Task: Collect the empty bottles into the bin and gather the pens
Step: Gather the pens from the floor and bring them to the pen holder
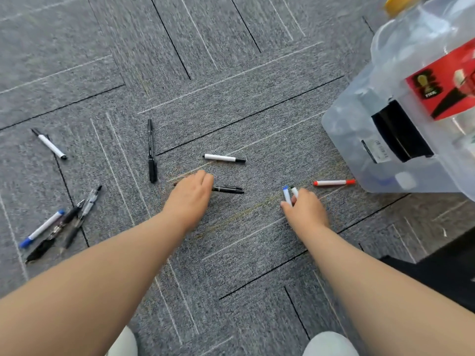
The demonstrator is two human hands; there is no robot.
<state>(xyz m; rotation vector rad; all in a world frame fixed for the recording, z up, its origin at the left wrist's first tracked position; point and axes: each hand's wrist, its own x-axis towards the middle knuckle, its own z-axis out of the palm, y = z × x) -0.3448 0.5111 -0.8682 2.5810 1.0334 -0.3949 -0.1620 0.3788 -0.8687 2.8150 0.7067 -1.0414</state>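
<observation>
I can't read a single word here. The red label [444, 80] on the clear plastic bin [359, 140] to my right has a small black and yellow picture with tiny print under it, too blurred to make out. A white sticker [376, 150] lower on the bin's wall carries dark marks, also unreadable. Print on the black pen [151, 150] is too small.

Head view, steeply down, near carpet [231, 98]
</observation>
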